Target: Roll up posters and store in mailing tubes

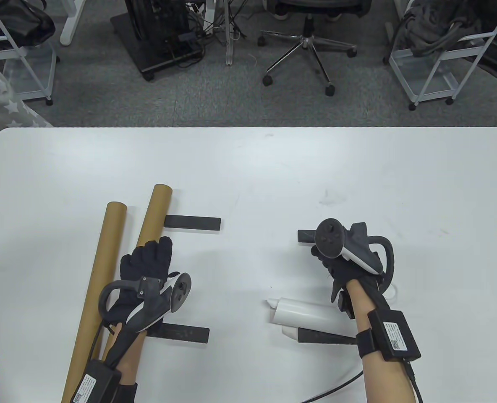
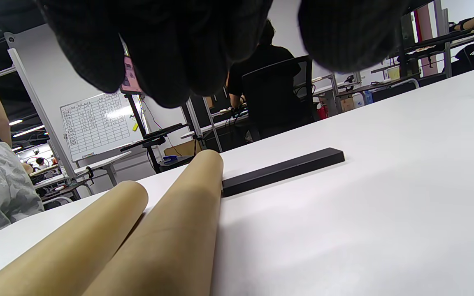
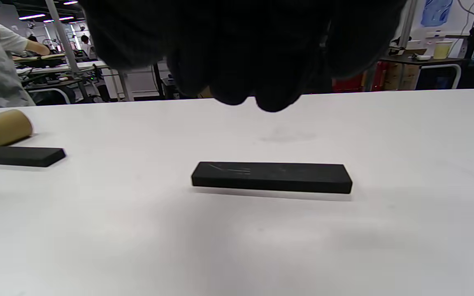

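Note:
Two brown cardboard mailing tubes lie side by side at the table's left, the left tube point(image 1: 99, 285) point(image 2: 76, 246) and the right tube point(image 1: 152, 218) point(image 2: 179, 222). My left hand point(image 1: 147, 260) lies over the right tube with its fingers point(image 2: 171, 53) stretched forward and nothing held. A rolled white poster point(image 1: 305, 314) rests near the front edge, partly under my right forearm. My right hand point(image 1: 324, 256) hovers just above a black bar point(image 1: 305, 236) point(image 3: 272, 176); its fingers point(image 3: 241, 49) hang loosely curled and hold nothing.
Three more black bars lie on the white table point(image 1: 248, 168): one beside the right tube's far end point(image 1: 193, 222) point(image 2: 282, 170) point(image 3: 19, 156), one under my left wrist point(image 1: 179, 333), one against the poster roll point(image 1: 326, 337). An office chair point(image 1: 307, 37) and carts stand beyond the far edge.

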Action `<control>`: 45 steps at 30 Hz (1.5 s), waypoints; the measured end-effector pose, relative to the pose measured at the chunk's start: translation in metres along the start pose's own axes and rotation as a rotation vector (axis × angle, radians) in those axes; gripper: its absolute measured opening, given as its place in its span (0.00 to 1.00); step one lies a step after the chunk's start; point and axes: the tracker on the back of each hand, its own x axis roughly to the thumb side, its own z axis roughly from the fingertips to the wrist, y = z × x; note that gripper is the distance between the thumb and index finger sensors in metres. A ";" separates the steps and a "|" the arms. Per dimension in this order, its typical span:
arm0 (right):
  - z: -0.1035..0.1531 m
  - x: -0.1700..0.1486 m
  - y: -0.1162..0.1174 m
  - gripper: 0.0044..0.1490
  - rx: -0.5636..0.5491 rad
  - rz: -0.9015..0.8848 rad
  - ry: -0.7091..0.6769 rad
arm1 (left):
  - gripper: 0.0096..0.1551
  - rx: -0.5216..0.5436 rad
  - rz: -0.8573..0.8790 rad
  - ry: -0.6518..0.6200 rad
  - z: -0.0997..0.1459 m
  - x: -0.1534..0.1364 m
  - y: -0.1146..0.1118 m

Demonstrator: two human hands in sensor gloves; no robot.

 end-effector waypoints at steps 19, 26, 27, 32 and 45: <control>0.098 -0.008 0.041 0.33 0.378 -0.068 -0.095 | 0.48 -0.040 -0.001 0.014 -0.001 -0.004 -0.001; 0.107 -0.001 0.043 0.33 0.413 -0.056 -0.141 | 0.47 -0.053 -0.003 0.023 -0.003 -0.006 -0.002; 0.109 0.001 0.044 0.33 0.421 -0.060 -0.150 | 0.47 -0.052 -0.005 0.023 -0.003 -0.006 -0.002; 0.113 0.009 0.046 0.33 0.435 -0.030 -0.174 | 0.47 -0.050 -0.006 0.022 -0.003 -0.005 -0.002; 0.122 0.022 0.057 0.34 0.514 0.009 -0.215 | 0.47 -0.048 -0.005 0.019 -0.003 -0.004 -0.003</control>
